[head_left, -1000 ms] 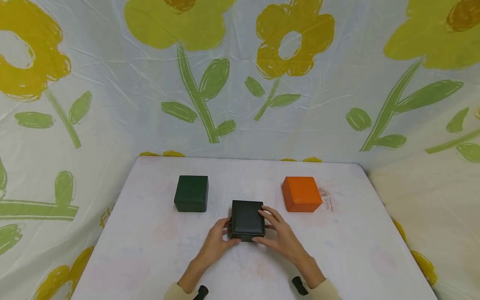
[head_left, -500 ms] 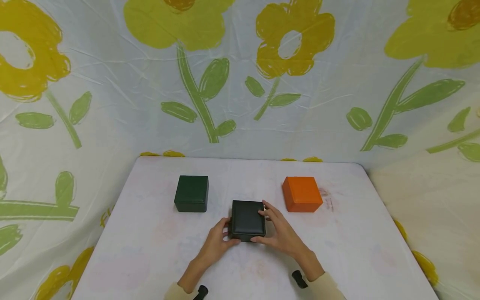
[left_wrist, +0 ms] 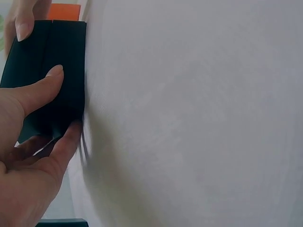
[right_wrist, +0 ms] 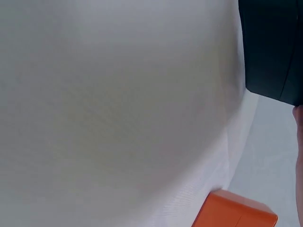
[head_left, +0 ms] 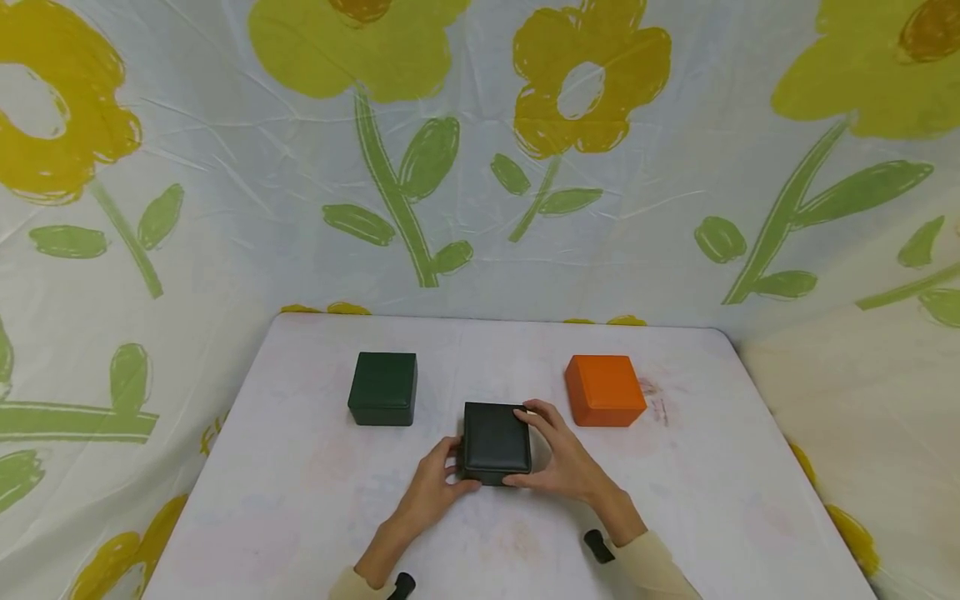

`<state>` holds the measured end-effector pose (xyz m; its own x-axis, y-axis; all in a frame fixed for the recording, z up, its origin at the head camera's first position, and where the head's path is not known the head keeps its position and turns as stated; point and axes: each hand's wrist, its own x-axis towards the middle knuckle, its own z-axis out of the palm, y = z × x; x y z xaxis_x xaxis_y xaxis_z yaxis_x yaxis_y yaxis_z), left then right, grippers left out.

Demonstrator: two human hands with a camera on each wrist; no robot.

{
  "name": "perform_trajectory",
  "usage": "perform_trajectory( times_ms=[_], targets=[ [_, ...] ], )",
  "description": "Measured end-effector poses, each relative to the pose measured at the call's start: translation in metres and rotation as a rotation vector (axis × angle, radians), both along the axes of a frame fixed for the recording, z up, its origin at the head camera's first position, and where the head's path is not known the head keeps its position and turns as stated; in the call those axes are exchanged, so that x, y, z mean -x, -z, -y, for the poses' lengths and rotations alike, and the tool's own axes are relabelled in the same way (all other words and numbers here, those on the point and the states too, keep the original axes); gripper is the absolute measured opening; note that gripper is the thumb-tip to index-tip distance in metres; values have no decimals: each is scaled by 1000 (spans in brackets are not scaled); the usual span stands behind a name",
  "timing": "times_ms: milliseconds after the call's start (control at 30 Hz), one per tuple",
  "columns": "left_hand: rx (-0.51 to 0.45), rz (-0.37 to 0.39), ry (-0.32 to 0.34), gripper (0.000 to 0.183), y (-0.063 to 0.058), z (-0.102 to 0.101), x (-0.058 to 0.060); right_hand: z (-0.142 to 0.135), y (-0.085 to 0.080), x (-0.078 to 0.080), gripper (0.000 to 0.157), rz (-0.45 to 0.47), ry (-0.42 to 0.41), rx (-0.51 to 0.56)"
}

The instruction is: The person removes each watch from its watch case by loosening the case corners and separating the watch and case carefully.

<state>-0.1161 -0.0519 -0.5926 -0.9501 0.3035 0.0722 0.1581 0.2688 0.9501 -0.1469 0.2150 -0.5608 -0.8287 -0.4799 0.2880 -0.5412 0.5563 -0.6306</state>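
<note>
A black lidded box (head_left: pixel 497 437) sits on the white table, with a seam between lid and base visible on its front (left_wrist: pixel 64 47). My left hand (head_left: pixel 433 479) grips its left side, thumb on the front face and fingers round the side and low down. With my right hand (head_left: pixel 566 462) I span the right side: the thumb is at the front right edge and the fingertips are at the back right corner of the lid. The lid is down. In the right wrist view the box's right side (right_wrist: pixel 270 52) shows, with one finger (right_wrist: pixel 300 142) by its far corner.
Behind the black box, a dark green box (head_left: pixel 383 387) stands at the back left and an orange box (head_left: pixel 604 390) at the back right. A flower-printed cloth (head_left: pixel 480 283) hangs behind the white table (head_left: pixel 300 517).
My right fingers have shifted from the lid's right edge towards its back right corner, and the right forearm has moved slightly. The left hand and the box have stayed in place.
</note>
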Motion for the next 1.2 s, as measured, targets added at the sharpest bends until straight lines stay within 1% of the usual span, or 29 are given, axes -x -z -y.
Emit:
perform_trajectory(
  times_ms=[167, 433, 900, 1200],
  targets=[
    [-2, -14, -4, 61, 0, 0, 1, -1, -3, 4, 96, 5, -2, 26],
    [3, -13, -8, 59, 0, 0, 3, -1, -8, 8, 92, 14, 20, 27],
    [28, -14, -3, 60, 0, 2, 3, 0, -13, 10, 86, 67, 52, 33],
    [38, -13, 2, 60, -1, 3, 2, 0, -18, 15, 81, 112, 74, 32]
  ],
)
